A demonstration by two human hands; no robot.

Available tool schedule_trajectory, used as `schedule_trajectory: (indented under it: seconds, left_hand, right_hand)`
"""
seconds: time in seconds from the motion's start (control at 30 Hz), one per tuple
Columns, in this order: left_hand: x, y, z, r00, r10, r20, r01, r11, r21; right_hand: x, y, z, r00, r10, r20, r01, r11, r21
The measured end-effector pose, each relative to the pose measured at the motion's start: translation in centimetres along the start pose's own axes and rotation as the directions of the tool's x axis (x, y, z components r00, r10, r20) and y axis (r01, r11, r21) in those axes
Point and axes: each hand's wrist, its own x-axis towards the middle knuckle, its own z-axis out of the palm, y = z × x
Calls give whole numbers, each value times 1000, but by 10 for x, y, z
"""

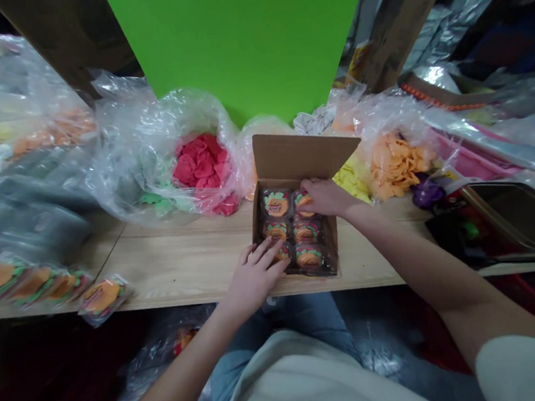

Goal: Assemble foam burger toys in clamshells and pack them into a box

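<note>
Tan wood table (184, 268) runs across the view, with the person's lap and pale top cut off below it. Left hand (255, 278) sits at the near left corner of the box, fingers spread, tips resting on the wrapped cookies (292, 231) and hiding part of the lower-left one. Right hand (326, 197) reaches over the far right corner of the box, fingers held close together and curled down onto the top-right cookie; the hand covers most of that packet, so pinching can't be told. Cardboard box (302, 156) stands open on the table, lid up at its far side, six cookies in two columns of three, orange and green icing under shiny wrap, details blurred by glare. Left of the box, more wrapped cookies (103, 298) lie overlapping along the table edge, the last one hanging over it. Just behind the box, pink pieces (200, 166) sit in a clear bag to the left, yellow pieces (351, 181) and orange pieces (399, 166) to the right, all partly hidden by plastic. Right of the box, a dark tray (519, 217) is cut off by the frame edge. Far beyond the box hangs a green backdrop (242, 39).
</note>
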Motion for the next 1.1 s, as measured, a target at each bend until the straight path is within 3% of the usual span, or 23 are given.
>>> schedule_trajectory:
  seconds: [0.1, 0.2, 0.3, 0.37, 0.47, 0.57, 0.63, 0.73, 0.83, 0.97, 1.1]
  left_hand:
    - [7, -2, 2, 999, -32, -16, 32, 999, -10]
    - [10, 0, 3, 998, -49, -38, 49, 999, -15]
    - [12, 4, 2, 999, -35, -27, 34, 999, -24]
    - [13, 6, 1, 1000, -7, -4, 7, 999, -41]
    - [13, 5, 2, 998, 49, 36, -45, 993, -112]
    - [6, -3, 12, 996, 92, -7, -91, 965, -245]
    - [-4, -8, 23, 992, -31, -122, -15, 933, -360]
    - [-22, -9, 42, 927, -325, -185, 184, 827, -532]
    - [-33, -4, 56, 888, -415, -199, 256, 805, -535]
    - [-33, -11, 55, 887, -310, -343, 185, 918, -351]
    - [-28, -28, 39, 931, -138, -339, 74, 978, -194]
  right_hand:
    - [-13, -4, -2, 994, -11, -108, 11, 1000, -3]
    - [-47, -18, 6, 975, -49, -215, 50, 999, 0]
    - [-88, -35, 31, 972, -101, -213, 110, 993, 33]
    - [-108, -44, 55, 966, -62, -251, 75, 996, 43]
    - [-116, -53, 87, 934, 71, -349, -46, 996, 80]
    - [-112, -53, 97, 922, 91, -377, -61, 994, 91]
    - [-113, -47, 95, 939, 10, -345, 16, 997, 73]
    - [-120, -30, 88, 945, -173, -276, 192, 981, 40]
    - [-126, -14, 88, 922, -283, -264, 295, 955, 6]
    - [-126, -7, 92, 913, -316, -256, 312, 948, -58]
    - [-125, -10, 95, 921, -288, -262, 273, 957, -93]
